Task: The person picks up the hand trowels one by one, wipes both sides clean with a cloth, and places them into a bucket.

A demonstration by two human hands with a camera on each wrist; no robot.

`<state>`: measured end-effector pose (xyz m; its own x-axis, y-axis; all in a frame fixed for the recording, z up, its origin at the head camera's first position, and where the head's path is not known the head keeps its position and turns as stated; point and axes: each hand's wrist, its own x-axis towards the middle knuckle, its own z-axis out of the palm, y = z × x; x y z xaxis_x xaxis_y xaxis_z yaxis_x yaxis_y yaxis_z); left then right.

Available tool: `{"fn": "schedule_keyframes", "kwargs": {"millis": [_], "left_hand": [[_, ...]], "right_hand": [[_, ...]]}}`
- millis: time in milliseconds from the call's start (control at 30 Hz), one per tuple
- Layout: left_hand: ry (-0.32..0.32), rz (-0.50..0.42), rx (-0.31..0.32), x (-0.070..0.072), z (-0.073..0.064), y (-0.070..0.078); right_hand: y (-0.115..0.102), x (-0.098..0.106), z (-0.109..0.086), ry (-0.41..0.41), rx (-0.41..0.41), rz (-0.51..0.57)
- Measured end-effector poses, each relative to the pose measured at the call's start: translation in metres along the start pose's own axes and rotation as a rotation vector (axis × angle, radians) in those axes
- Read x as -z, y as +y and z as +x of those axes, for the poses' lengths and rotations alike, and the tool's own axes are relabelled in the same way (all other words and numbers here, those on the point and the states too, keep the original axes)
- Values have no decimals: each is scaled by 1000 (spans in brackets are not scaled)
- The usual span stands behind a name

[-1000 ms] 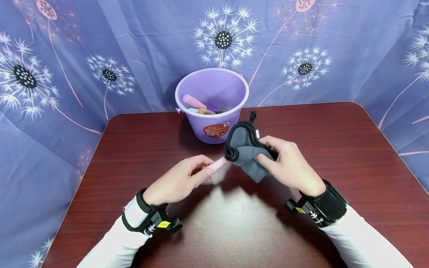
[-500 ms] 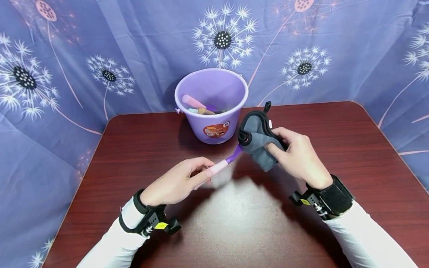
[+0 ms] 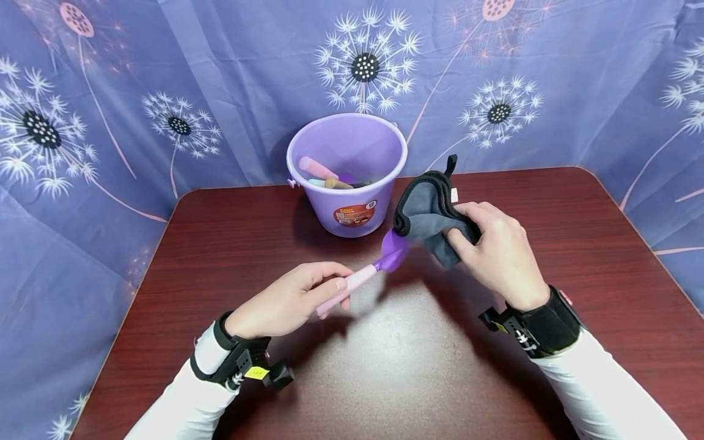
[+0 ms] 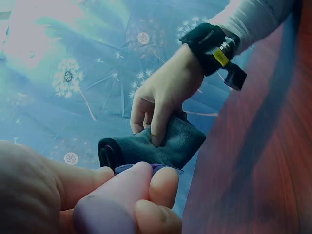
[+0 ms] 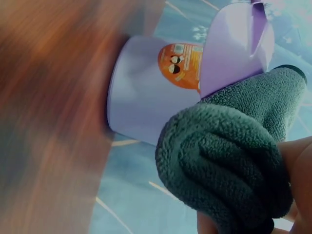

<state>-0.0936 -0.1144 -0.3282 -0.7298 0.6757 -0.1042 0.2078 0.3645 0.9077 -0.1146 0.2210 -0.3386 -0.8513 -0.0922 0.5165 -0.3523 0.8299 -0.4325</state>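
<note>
A small hand trowel (image 3: 360, 278) with a pink handle and a purple blade is pinched between thumb and fingers of my left hand (image 3: 297, 299). Its blade (image 5: 236, 46) points up and right, bare over most of its face. My right hand (image 3: 497, 250) grips a folded dark grey cloth (image 3: 422, 198) with black edging, a hanging loop and a white tag. The cloth's lower left fold overlaps the blade's tip in the head view; in the right wrist view the plush fold (image 5: 209, 141) lies along the blade's edge. Both things are held above the table.
A purple bucket (image 3: 316, 205) with an orange label stands at the back of the dark red wooden table (image 3: 236, 232). In it lie a pink handle (image 3: 319, 168), a brown handle (image 3: 337, 183) and other pieces. A blue dandelion-print curtain (image 3: 247, 73) hangs behind.
The cloth in my right hand has moved right and up, off the trowel's neck and blade, so the purple blade now shows. My left hand has stayed nearly still, keeping its hold.
</note>
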Motion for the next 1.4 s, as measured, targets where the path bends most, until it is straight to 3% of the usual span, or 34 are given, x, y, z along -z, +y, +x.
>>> {"fn": "schedule_keyframes", "kwargs": {"millis": [333,733,933,1400], "left_hand": [[-45,-115,-19,3,-1,3],[-61,-164,-37,4,0,3],[-63,-206,-9,3,0,1],[-34,-100,12,-1,5,-4]], "right_hand": [[1,3,-2,57,66,-118],[0,0,-3,45,230,-119],[-5,-3,-4,22,297,-111],[-16,-5,-7,-64,407,-104]]}}
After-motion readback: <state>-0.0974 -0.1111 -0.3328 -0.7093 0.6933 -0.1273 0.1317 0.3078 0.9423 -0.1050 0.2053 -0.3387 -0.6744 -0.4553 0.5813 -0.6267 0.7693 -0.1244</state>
